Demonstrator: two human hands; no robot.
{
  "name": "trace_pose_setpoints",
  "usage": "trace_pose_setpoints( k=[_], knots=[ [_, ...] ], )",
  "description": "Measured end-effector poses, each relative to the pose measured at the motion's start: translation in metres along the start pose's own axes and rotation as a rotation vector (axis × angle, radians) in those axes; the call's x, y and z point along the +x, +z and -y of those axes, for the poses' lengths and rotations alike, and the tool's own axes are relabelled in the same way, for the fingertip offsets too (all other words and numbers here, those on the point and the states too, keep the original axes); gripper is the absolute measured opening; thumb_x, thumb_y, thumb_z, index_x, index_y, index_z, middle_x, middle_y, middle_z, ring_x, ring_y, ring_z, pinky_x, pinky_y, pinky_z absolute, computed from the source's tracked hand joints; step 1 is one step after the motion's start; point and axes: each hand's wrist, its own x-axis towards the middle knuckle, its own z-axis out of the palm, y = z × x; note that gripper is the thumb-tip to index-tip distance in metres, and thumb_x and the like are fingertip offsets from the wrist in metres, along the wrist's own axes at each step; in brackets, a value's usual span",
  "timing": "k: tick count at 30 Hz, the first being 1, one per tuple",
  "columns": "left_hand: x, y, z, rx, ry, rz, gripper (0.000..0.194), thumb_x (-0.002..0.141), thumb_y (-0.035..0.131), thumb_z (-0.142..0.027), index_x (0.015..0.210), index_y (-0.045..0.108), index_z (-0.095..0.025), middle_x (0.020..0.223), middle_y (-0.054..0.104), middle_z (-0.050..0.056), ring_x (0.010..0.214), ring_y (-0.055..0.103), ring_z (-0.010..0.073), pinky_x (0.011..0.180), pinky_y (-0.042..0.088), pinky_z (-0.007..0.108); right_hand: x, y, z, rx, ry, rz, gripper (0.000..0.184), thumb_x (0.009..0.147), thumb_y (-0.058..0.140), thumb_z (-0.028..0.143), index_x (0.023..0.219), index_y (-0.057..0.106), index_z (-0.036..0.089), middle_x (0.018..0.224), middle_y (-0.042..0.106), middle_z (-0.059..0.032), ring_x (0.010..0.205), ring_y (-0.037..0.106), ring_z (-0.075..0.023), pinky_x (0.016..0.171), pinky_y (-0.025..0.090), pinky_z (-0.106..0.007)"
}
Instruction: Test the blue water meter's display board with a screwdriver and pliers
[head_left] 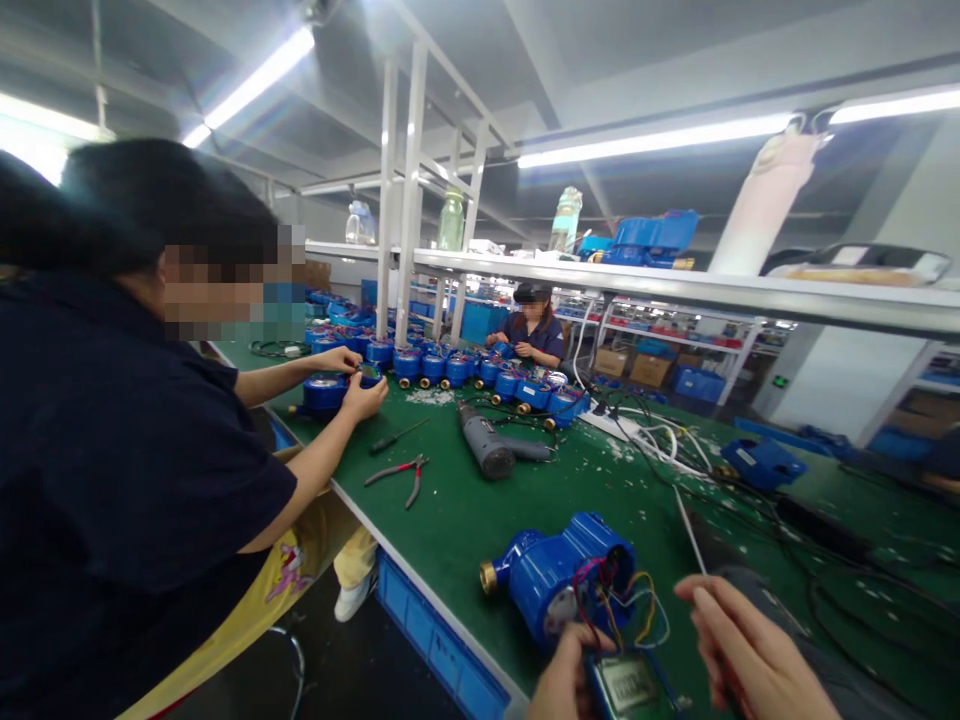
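Observation:
A blue water meter [559,575] with a brass-threaded end lies on the green bench, and coloured wires [637,610] come out of its open housing. My left hand [566,675] is closed on a small display module [626,685] in front of the meter; it has a grey LCD, and the wires lead toward it. On the right, my right hand [757,650] grips a screwdriver [691,530]. Its thin metal shaft points up and away from me, apart from the module, and its handle is mostly hidden by the fingers.
A heat gun [491,445], pliers [401,475] and another screwdriver [397,436] lie ahead. At left a co-worker [187,430] handles a blue meter [324,393]. Several meters [435,366] line the bench beyond; another person [531,330] sits behind. Cables [810,540] run along the right. A shelf [675,280] hangs above.

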Motion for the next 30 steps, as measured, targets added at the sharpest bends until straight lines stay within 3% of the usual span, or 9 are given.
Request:
trace_pose_setpoints(
  k=[3, 5, 7, 12, 22, 30],
  knots=[
    [-0.004, 0.009, -0.001, 0.022, 0.044, 0.018, 0.067, 0.041, 0.079, -0.009, 0.098, 0.048, -0.022, 0.105, 0.067, 0.005, 0.101, 0.066, 0.0262, 0.084, 0.050, 0.031, -0.018, 0.001, -0.036, 0.052, 0.050, -0.040, 0.081, 0.077, 0.048, 0.083, 0.119, 0.042, 0.015, 0.051, 0.044, 0.0057, 0.045, 0.049, -0.0172, 0.043, 0.043, -0.026],
    [-0.009, 0.014, -0.002, 0.063, 0.069, 0.004, 0.069, 0.042, 0.068, 0.003, 0.103, 0.047, -0.022, 0.108, 0.066, 0.005, 0.104, 0.065, 0.0234, 0.086, 0.049, 0.028, -0.028, 0.010, -0.044, 0.087, 0.057, -0.088, 0.079, 0.077, 0.048, 0.081, 0.118, 0.044, 0.013, 0.048, 0.041, 0.0068, 0.041, 0.046, -0.0157, 0.041, 0.039, -0.025],
    [-0.011, 0.017, -0.004, 0.153, 0.109, -0.045, 0.064, 0.049, 0.064, 0.002, 0.106, 0.047, -0.021, 0.109, 0.067, 0.006, 0.103, 0.066, 0.0214, 0.088, 0.048, 0.028, -0.036, 0.021, -0.044, 0.127, 0.070, -0.035, 0.074, 0.080, 0.046, 0.077, 0.114, 0.046, 0.011, 0.048, 0.040, 0.0073, 0.039, 0.042, -0.0138, 0.039, 0.035, -0.023],
    [-0.002, 0.010, -0.003, 0.260, 0.087, -0.061, 0.066, 0.055, 0.074, -0.006, 0.111, 0.043, -0.021, 0.108, 0.066, 0.004, 0.102, 0.065, 0.0184, 0.090, 0.049, 0.027, -0.038, 0.040, -0.041, 0.226, 0.063, -0.029, 0.057, 0.086, 0.044, 0.066, 0.106, 0.050, 0.013, 0.051, 0.037, 0.0081, 0.040, 0.039, -0.0108, 0.038, 0.034, -0.020],
    [-0.003, -0.001, 0.005, 0.338, 0.119, -0.149, 0.074, 0.055, 0.088, -0.017, 0.117, 0.049, -0.023, 0.110, 0.068, 0.005, 0.100, 0.069, 0.0180, 0.085, 0.055, 0.021, -0.051, 0.043, -0.046, 0.311, 0.043, -0.009, 0.037, 0.099, 0.045, 0.049, 0.108, 0.053, 0.015, 0.055, 0.041, 0.0074, 0.043, 0.040, -0.0070, 0.042, 0.033, -0.016],
    [-0.007, 0.004, -0.005, 0.362, 0.030, -0.135, 0.076, 0.057, 0.089, -0.019, 0.120, 0.047, -0.022, 0.115, 0.070, 0.007, 0.105, 0.069, 0.0179, 0.088, 0.055, 0.020, -0.053, 0.041, -0.040, 0.292, 0.087, 0.027, 0.035, 0.098, 0.045, 0.047, 0.109, 0.053, 0.015, 0.061, 0.044, 0.0058, 0.045, 0.043, -0.0070, 0.044, 0.036, -0.016]
  ],
)
